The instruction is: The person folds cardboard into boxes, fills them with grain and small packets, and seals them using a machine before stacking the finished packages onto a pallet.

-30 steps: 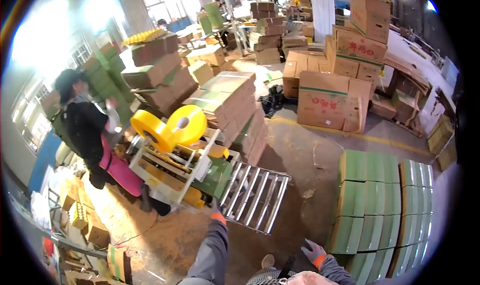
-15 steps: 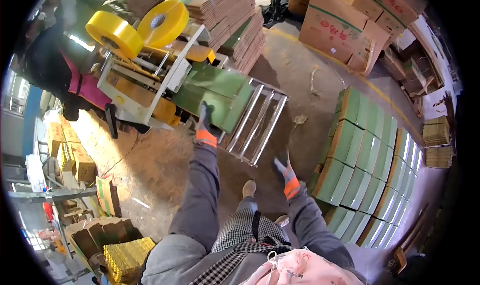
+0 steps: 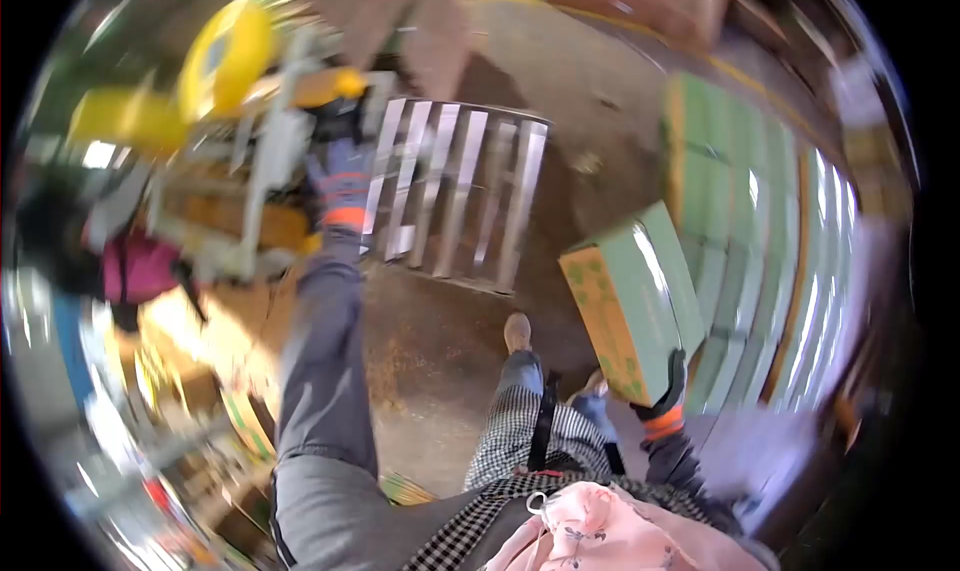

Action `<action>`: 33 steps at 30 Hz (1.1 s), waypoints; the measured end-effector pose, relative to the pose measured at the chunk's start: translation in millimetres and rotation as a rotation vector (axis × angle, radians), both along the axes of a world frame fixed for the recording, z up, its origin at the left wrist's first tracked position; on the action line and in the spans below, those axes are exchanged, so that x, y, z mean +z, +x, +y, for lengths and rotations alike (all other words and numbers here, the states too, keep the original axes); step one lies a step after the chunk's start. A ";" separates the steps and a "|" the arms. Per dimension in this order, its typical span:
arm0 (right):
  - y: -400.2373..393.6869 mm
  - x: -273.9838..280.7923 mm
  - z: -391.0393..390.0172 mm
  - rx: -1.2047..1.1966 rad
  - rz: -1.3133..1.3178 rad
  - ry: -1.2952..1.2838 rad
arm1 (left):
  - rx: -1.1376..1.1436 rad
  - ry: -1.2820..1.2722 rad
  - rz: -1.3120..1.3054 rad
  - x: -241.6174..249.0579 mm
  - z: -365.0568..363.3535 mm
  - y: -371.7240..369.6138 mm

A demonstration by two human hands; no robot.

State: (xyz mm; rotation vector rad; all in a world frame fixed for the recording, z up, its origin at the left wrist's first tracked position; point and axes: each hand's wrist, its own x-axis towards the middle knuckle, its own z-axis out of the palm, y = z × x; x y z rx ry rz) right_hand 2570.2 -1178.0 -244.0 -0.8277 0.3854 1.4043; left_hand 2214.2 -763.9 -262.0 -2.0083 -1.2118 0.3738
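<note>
My right hand, in a dark glove with an orange cuff, grips the lower end of a green carton. The carton is tilted, with a brown patterned side facing left, and is held off the floor beside my legs. My left hand, gloved as well, is stretched out at the exit end of a carton-taping machine. Its fingers look extended, though blurred, and no object shows in them. Just right of that hand lies the roller conveyor, its metal rollers bare.
Green cartons are stacked on the right. Yellow tape rolls sit on the machine. Another person in pink and black is at the far left. Brown cardboard stands behind the machine.
The green carton has left the rollers and is now in my right hand near the stack. My left hand has moved up and left to the machine's end. The view has shifted and blurred.
</note>
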 end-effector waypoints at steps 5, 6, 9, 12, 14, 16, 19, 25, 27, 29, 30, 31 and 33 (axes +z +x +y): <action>-0.6 -45.5 -119.4 -0.348 -0.040 -0.209 | 0.016 -0.584 -0.560 -70.6 36.9 -72.4; -1.7 -51.0 -140.0 -0.413 -0.063 -0.252 | 0.100 -0.666 -0.906 -65.2 -7.0 -72.3; 16.1 -25.6 -154.6 -0.442 0.083 -0.158 | 0.456 -1.144 -1.499 -57.3 -206.6 -61.8; 24.2 -70.6 -204.9 -0.544 0.090 -0.398 | 0.988 -1.419 -1.352 -2.1 -417.1 97.8; 38.9 -118.1 -265.5 -0.563 0.146 -0.312 | 0.372 -1.438 -1.313 -40.1 -454.3 82.1; 50.9 -141.0 -287.6 -0.574 0.054 -0.252 | 0.295 -1.481 -1.318 -44.7 -425.4 82.8; 45.3 -226.5 -320.9 -0.677 -0.119 -0.317 | 0.792 -1.348 -1.870 -48.7 -402.8 101.4; 59.2 -344.8 -302.2 -0.968 -0.230 -0.232 | 0.786 -1.455 -1.505 -71.8 -494.3 92.7; 67.6 -352.4 -295.5 -0.951 -0.219 -0.346 | 0.934 -1.442 -1.480 -71.8 -497.6 85.6; 67.7 -345.4 -303.5 -0.957 -0.211 -0.350 | 1.088 -1.411 -1.534 -66.5 -483.4 72.6; 69.6 -337.5 -312.3 -0.791 -0.180 -0.453 | 0.890 -1.355 -1.224 -61.2 -472.2 73.1; 72.7 -330.2 -314.8 -0.616 -0.157 -0.550 | 0.799 -1.305 -0.680 -51.9 -457.9 72.2; 74.0 -265.4 -291.7 -0.444 -0.340 -0.643 | 0.657 -1.148 -0.609 -80.9 -454.8 26.0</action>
